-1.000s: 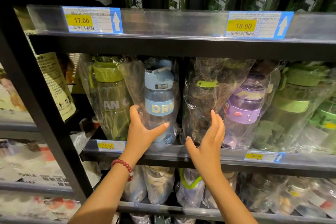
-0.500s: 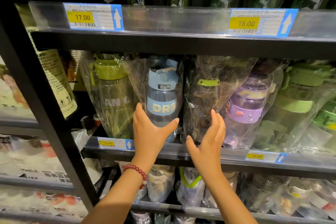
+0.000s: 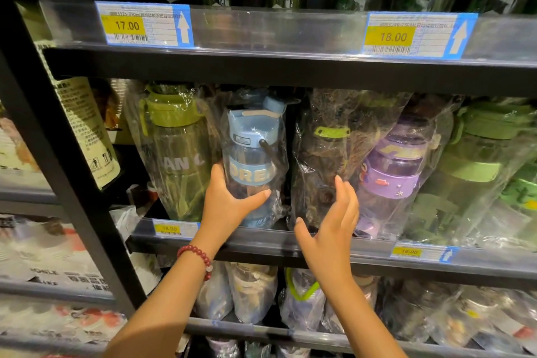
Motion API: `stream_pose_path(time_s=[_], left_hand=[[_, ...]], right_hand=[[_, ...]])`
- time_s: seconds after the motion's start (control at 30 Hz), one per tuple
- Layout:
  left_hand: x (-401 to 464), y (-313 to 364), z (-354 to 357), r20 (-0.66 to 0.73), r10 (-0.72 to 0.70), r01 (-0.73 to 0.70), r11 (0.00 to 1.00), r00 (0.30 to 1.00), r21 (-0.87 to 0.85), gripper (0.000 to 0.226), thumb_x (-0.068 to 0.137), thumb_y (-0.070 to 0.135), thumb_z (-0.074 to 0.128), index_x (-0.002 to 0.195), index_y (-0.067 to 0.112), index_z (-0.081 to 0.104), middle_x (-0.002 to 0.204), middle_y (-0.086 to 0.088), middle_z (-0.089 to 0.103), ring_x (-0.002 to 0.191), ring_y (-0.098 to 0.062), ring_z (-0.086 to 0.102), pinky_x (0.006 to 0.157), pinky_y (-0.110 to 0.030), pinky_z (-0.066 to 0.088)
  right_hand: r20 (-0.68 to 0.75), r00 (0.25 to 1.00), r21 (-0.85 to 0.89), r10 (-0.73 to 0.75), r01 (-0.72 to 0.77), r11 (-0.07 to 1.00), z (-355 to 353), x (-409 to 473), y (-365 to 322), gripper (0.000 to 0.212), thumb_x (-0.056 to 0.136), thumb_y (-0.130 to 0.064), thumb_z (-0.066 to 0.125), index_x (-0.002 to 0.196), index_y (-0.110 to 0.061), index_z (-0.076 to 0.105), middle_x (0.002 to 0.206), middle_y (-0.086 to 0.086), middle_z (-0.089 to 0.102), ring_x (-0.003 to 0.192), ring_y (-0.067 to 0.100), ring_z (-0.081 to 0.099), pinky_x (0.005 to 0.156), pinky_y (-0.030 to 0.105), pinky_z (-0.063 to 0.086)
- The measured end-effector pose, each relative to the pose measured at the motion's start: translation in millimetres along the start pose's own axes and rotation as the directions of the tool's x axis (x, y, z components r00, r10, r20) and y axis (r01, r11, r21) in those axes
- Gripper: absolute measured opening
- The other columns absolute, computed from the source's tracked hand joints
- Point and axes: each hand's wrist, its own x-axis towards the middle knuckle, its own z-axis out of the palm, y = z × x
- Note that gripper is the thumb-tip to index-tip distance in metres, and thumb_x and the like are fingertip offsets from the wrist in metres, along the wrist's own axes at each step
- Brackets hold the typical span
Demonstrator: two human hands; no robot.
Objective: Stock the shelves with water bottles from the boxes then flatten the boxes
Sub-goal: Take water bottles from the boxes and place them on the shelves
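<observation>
Blue-lidded bottle [image 3: 253, 166], pale blue band, white lettering. At its 9 o'clock, olive-green bottle [image 3: 177, 151]; at 3 o'clock, purple bottle [image 3: 398, 171]. Dark red bead bracelet [image 3: 197, 256]. Price tags [image 3: 143, 25] yellow, blue-edged, white arrows.

On the upper rail there are two price tags: a yellow one with 17.00 [image 3: 128, 25] at the upper left of the frame and one with 18.00 [image 3: 393, 36] at the upper right. A black upright post [image 3: 62, 183] crosses the left side. Behind it stands a pale printed package [image 3: 87, 131], and blurred packets [image 3: 43, 256] lie at the lower left.
</observation>
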Motion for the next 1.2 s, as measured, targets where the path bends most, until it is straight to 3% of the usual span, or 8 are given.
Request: stream_pose_path(time_s=[0.2,0.33,0.47,0.6,0.7,0.97,1.1,1.2], left_hand=[[5,-3,-10,0.115,-0.042,0.043,0.999,0.992,-0.009,0.058,0.066,0.013,0.084,0.099,0.034,0.041,0.105,0.022,0.052,0.089,0.024,0.050,0.072,0.001,0.040],[-1,0,-6,0.110,-0.052,0.047,0.998,0.993,0.041,0.058,0.071,0.017,0.081,0.110,0.028,0.040,0.104,0.023,0.049,0.093,0.011,0.050,0.071,0.003,0.037],[-16,-2,6,0.016,-0.058,0.054,0.983,0.998,0.174,0.084,0.060,0.047,0.083,0.127,0.021,0.041,0.125,0.005,0.048,0.115,-0.009,0.047,0.094,-0.025,0.042],[-14,-1,10,-0.077,-0.018,0.038,0.965,0.997,0.261,0.077,0.059,0.044,0.084,0.118,0.016,0.044,0.119,0.000,0.054,0.109,-0.018,0.053,0.084,-0.029,0.045],[-6,-3,4,-0.006,-0.034,0.035,0.970,0.999,0.240,0.064,0.061,0.037,0.085,0.107,0.019,0.043,0.113,0.001,0.057,0.101,-0.017,0.056,0.079,-0.030,0.047],[1,-4,-4,0.105,-0.061,0.043,0.985,0.993,0.165,0.058,0.067,0.030,0.084,0.106,0.022,0.042,0.108,0.009,0.054,0.098,-0.009,0.053,0.069,-0.007,0.037],[-3,-2,-3,0.106,-0.073,0.051,0.979,0.992,0.198,0.063,0.066,0.037,0.083,0.111,0.026,0.040,0.115,0.008,0.052,0.107,-0.011,0.052,0.080,-0.018,0.040],[-13,-1,-8,0.152,-0.113,0.077,0.972,0.982,0.223,0.091,0.056,0.057,0.080,0.130,0.027,0.037,0.132,0.009,0.047,0.121,-0.010,0.047,0.094,-0.027,0.043]], right_hand=[[-0.050,0.992,0.090,0.115,-0.111,0.990,-4,5,-7,0.095,0.076,-0.023,0.073,0.148,-0.013,0.012,0.147,0.012,0.020,0.136,0.025,0.020,0.107,0.033,0.020],[-0.025,0.974,-0.077,0.226,-0.228,0.971,2,18,-17,0.101,0.077,-0.034,0.075,0.146,0.004,0.012,0.146,0.023,0.026,0.135,0.034,0.021,0.111,0.040,0.019],[-0.072,0.955,-0.146,0.288,-0.295,0.944,6,25,-21,0.097,0.078,-0.037,0.073,0.145,0.006,0.017,0.140,0.024,0.035,0.130,0.038,0.029,0.108,0.040,0.024],[-0.085,0.960,-0.198,0.268,-0.280,0.939,6,23,-18,0.093,0.079,-0.036,0.072,0.143,0.007,0.022,0.134,0.023,0.043,0.125,0.038,0.037,0.102,0.038,0.028],[-0.072,0.965,-0.222,0.252,-0.262,0.939,4,25,-13,0.091,0.079,-0.038,0.072,0.142,0.007,0.024,0.130,0.022,0.047,0.121,0.039,0.042,0.099,0.038,0.030],[-0.052,0.966,-0.216,0.254,-0.260,0.941,-1,24,-10,0.091,0.078,-0.040,0.072,0.143,0.003,0.025,0.131,0.020,0.048,0.121,0.038,0.043,0.098,0.039,0.033],[-0.055,0.963,-0.225,0.265,-0.270,0.936,-2,24,-9,0.089,0.075,-0.040,0.075,0.139,0.002,0.030,0.125,0.020,0.051,0.117,0.039,0.045,0.095,0.043,0.038],[-0.055,0.962,-0.225,0.267,-0.273,0.935,-3,23,-9,0.088,0.074,-0.039,0.077,0.137,0.001,0.032,0.123,0.021,0.052,0.115,0.040,0.046,0.092,0.047,0.040]])
